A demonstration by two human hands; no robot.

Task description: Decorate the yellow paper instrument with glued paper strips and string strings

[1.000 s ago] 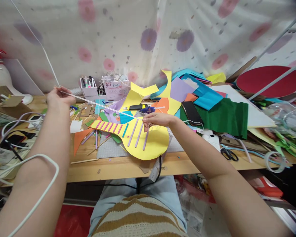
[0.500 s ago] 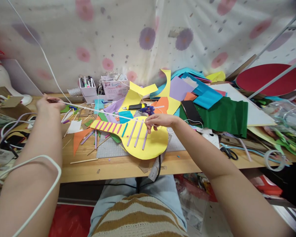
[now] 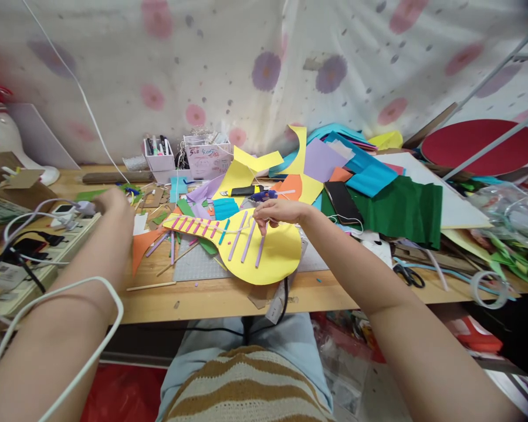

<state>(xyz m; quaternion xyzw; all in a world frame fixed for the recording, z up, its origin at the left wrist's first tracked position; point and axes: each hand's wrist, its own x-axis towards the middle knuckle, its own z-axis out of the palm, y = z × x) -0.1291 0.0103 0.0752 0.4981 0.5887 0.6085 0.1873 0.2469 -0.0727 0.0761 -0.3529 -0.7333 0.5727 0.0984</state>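
A yellow lute-shaped paper cutout (image 3: 273, 261) lies on the table, with pink strips (image 3: 199, 225) across its neck and purple strips (image 3: 247, 245) on its body. Over the body, the fingers of my right hand (image 3: 275, 212) are pinched on a thin white string (image 3: 220, 227), which runs slack along the neck. My left hand (image 3: 112, 202) is at the left, close to a white plug (image 3: 85, 207) on a power strip; its fingers are blurred and mostly hidden, so I cannot tell whether it holds anything.
Behind the cutout lie a utility knife (image 3: 242, 191), a blue glue gun (image 3: 264, 195) and coloured paper scraps. A phone (image 3: 343, 202) rests on green paper (image 3: 396, 202). Scissors (image 3: 409, 275) and a tape roll (image 3: 489, 288) are at right. A white cable (image 3: 77, 351) crosses my left forearm.
My left hand has moved down and to the right, away from the raised string end. The string, taut before, now sags onto the cutout's neck. My right hand has stayed nearly in place.
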